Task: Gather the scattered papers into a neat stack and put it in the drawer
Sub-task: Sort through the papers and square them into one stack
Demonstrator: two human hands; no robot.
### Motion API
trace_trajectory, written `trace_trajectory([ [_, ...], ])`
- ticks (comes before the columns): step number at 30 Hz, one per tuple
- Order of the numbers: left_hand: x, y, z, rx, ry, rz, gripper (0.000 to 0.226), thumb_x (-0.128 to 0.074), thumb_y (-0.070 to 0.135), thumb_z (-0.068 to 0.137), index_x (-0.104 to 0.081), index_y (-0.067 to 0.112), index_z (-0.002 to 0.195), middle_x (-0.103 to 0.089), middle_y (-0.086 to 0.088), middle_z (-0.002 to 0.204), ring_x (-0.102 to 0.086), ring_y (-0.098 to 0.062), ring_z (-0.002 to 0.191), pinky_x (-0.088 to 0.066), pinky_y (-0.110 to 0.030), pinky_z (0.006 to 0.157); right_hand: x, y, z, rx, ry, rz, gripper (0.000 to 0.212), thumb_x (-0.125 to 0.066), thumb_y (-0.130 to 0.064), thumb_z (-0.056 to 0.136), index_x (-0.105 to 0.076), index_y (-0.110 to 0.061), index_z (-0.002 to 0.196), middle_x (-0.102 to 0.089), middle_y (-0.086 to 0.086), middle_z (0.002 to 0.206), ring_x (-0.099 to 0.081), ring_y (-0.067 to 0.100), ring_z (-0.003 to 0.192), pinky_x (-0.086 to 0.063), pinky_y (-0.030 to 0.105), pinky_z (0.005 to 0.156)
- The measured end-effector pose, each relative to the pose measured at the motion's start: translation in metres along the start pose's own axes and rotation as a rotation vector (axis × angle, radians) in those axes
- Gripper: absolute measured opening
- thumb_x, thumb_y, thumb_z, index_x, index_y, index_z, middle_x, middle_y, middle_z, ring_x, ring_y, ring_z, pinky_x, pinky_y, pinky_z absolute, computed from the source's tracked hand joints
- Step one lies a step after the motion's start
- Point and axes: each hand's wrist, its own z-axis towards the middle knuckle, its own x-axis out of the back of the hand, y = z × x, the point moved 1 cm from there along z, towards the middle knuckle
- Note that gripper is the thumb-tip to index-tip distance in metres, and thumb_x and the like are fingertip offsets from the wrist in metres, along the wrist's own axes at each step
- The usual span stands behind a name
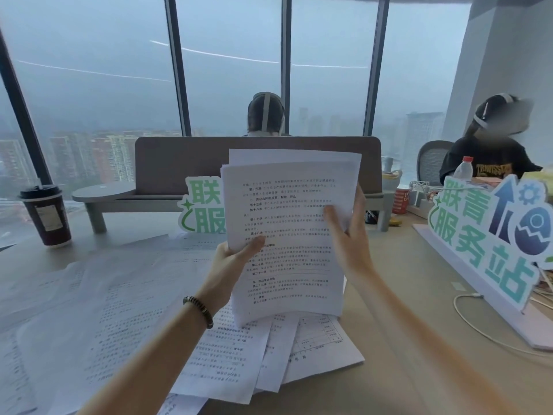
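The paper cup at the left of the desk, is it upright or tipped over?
Upright. The paper cup stands on its base on the desk, with its dark lid on top.

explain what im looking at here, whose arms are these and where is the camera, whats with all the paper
There is no machine here. The one picture comes from a camera worn on a person's head, looking forward and down, so the arms are the wearer's own. The left hand and right hand hold a bundle of printed sheets upright above the desk. More loose papers lie scattered on the desk below and to the left. A lidded coffee cup stands at far left, a cut-out sign at right.
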Motion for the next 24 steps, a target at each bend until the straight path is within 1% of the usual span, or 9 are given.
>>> trace_trajectory([
  [3,0.0,0.001,-0.001,-0.007,-0.016,-0.009,0.02,-0.067,0.017,0.092,-0.073,0.013,0.11,-0.077,-0.009,0.105,-0.074,-0.025,0.097,-0.061,-0.038,0.079,0.004,-0.018,0.012,0.195,0.004,-0.072,0.078,-0.056,-0.025,0.102,-0.002,-0.039,0.157,-0.038,-0.045,0.142,-0.048,-0.003,0.133,-0.046,0.032,0.107],
  [5,0.0,0.002,-0.002,-0.012,-0.034,-0.008,0.019,-0.067,0.016,0.092,-0.073,0.012,0.11,-0.077,-0.01,0.106,-0.074,-0.027,0.097,-0.061,-0.041,0.081,0.008,-0.035,0.025,0.338,0.054,-0.2,0.082,-0.06,-0.02,0.101,-0.001,-0.025,0.159,-0.01,-0.043,0.153,-0.019,-0.015,0.143,-0.026,0.015,0.117],
  [7,0.001,0.002,-0.002,-0.013,-0.042,-0.011,0.019,-0.067,0.015,0.092,-0.073,0.012,0.109,-0.077,-0.01,0.106,-0.074,-0.028,0.098,-0.061,-0.041,0.081,0.01,-0.051,0.035,0.458,0.078,-0.298,0.079,-0.062,-0.015,0.1,-0.008,-0.016,0.158,-0.009,-0.029,0.156,-0.01,-0.02,0.142,-0.017,0.005,0.113],
  [9,0.002,0.002,-0.002,-0.008,-0.052,-0.025,0.018,-0.066,0.015,0.091,-0.074,0.013,0.108,-0.077,-0.01,0.106,-0.074,-0.028,0.099,-0.06,-0.041,0.082,0.01,-0.055,0.041,0.529,0.034,-0.361,0.067,-0.062,-0.015,0.099,-0.026,-0.021,0.155,-0.027,-0.026,0.151,-0.028,-0.013,0.139,-0.024,0.005,0.11],
  [11,0.003,0.003,-0.002,-0.005,-0.067,-0.034,0.018,-0.065,0.015,0.091,-0.074,0.015,0.107,-0.077,-0.01,0.107,-0.073,-0.028,0.099,-0.06,-0.042,0.083,0.013,-0.05,0.048,0.536,0.007,-0.476,0.046,-0.063,-0.02,0.098,-0.053,-0.024,0.142,-0.052,-0.022,0.126,-0.046,-0.008,0.117,-0.033,0.004,0.099],
  [13,0.003,0.004,-0.002,-0.002,-0.087,-0.034,0.018,-0.064,0.015,0.092,-0.073,0.016,0.107,-0.077,-0.009,0.107,-0.073,-0.027,0.099,-0.059,-0.042,0.084,0.017,-0.043,0.052,0.505,0.024,-0.534,0.034,-0.064,-0.024,0.097,-0.065,-0.023,0.131,-0.057,-0.007,0.108,-0.051,-0.001,0.1,-0.039,0.006,0.09],
  [20,0.003,0.004,-0.002,0.015,-0.099,-0.039,0.028,-0.069,0.024,0.082,-0.072,0.015,0.108,-0.076,-0.01,0.108,-0.073,-0.029,0.1,-0.058,-0.046,0.085,0.019,-0.05,0.048,0.418,-0.013,-0.457,0.043,-0.064,-0.018,0.097,-0.057,-0.025,0.14,-0.057,-0.005,0.117,-0.049,-0.015,0.103,-0.043,0.009,0.091],
  [22,0.003,0.003,-0.002,0.022,-0.094,-0.045,0.029,-0.069,0.025,0.083,-0.072,0.014,0.11,-0.076,-0.011,0.108,-0.072,-0.03,0.102,-0.058,-0.046,0.086,0.015,-0.052,0.038,0.284,-0.029,-0.207,0.063,-0.069,-0.015,0.094,-0.037,-0.028,0.148,-0.054,-0.035,0.125,-0.055,-0.016,0.106,-0.046,0.008,0.088],
  [24,0.003,0.0,-0.002,0.046,-0.086,-0.065,0.028,-0.068,0.025,0.085,-0.072,0.014,0.111,-0.076,-0.011,0.109,-0.072,-0.031,0.103,-0.058,-0.045,0.086,0.013,-0.039,0.024,0.063,-0.007,0.095,0.076,-0.076,-0.012,0.088,-0.029,-0.028,0.146,-0.062,-0.034,0.12,-0.065,-0.006,0.105,-0.054,0.016,0.085],
])
